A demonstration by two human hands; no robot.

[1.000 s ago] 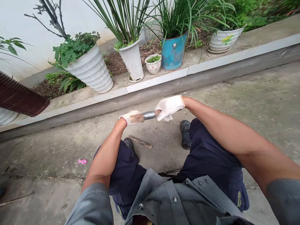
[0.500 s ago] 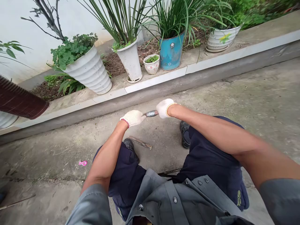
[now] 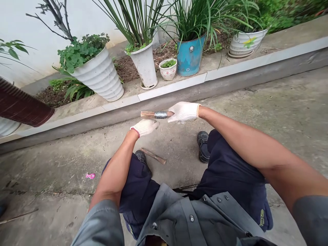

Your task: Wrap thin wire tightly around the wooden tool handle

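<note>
A short wooden stick [image 3: 147,114] with silvery wire [image 3: 161,114] wound around its middle lies nearly level in front of me. My right hand [image 3: 183,112], in a white knitted glove, is closed on the stick's right end, thumb and fingers reaching toward the wire. Just below the stick's left end is my left hand [image 3: 145,127], gloved in white with a red cuff edge. Its fingers point right, loosely apart and off the stick; whether its top edge touches the wood is hard to see. A second wooden stick [image 3: 153,155] lies on the ground between my shoes.
A low tiled ledge [image 3: 174,89] runs across ahead, bearing a ribbed white pot [image 3: 102,75], a tall white pot [image 3: 146,65], a small pot [image 3: 168,72] and a blue bucket [image 3: 190,56]. A pink object [image 3: 90,176] lies on the concrete at left.
My left hand has let go of the stick and sits below it. My right hand has raised the stick and shifted it slightly left, baring its left end.
</note>
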